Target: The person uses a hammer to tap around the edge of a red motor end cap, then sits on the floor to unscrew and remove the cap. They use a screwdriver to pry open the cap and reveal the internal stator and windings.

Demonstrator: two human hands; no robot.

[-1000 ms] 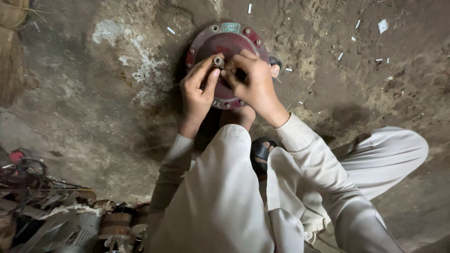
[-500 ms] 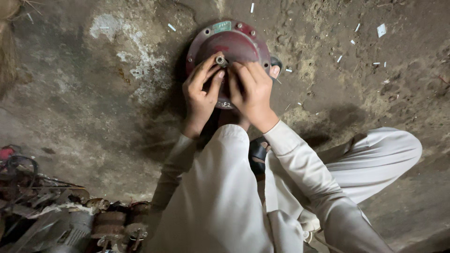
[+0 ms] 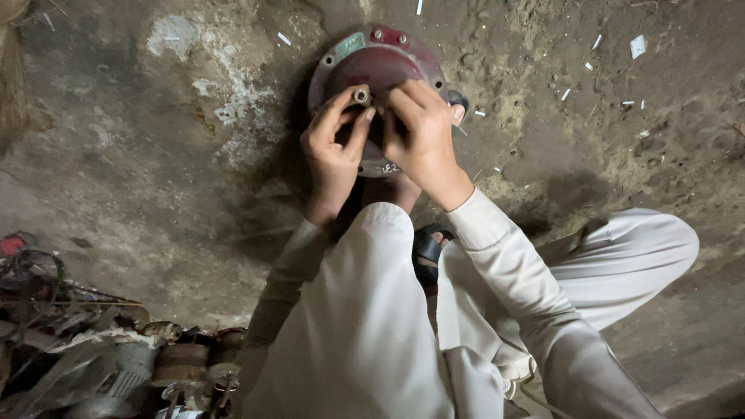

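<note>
From the head camera I look straight down at a round, dark red metal cover [image 3: 378, 58] lying on the dirt floor [image 3: 194, 155], near the top middle of the view. Bolt holes ring its rim, and a small green label sits on its upper left edge. A short metal shaft [image 3: 362, 95] stands up out of the cover's middle, its end bright and hollow-looking. My left hand [image 3: 335, 151] is curled over the lower left part of the cover, thumb and forefinger closed around the shaft just below its tip, the other fingers bent against the metal. My right hand [image 3: 423, 136] lies over the cover's right half, fingers pressed together and bent down toward the centre, right beside the shaft; I cannot tell whether they pinch anything under there, since the back of the hand hides the fingertips. The two hands nearly touch at the middle. A bare foot [image 3: 392, 190] shows just below the cover, between my wrists, and a dark sandal [image 3: 428, 252] lies lower, between my knees. Pale sleeves and trousers fill the bottom of the view. At the lower left lies a heap of scrap motor parts [image 3: 109, 357] with wires. Small white scraps [image 3: 636, 46] dot the floor at upper right.
</note>
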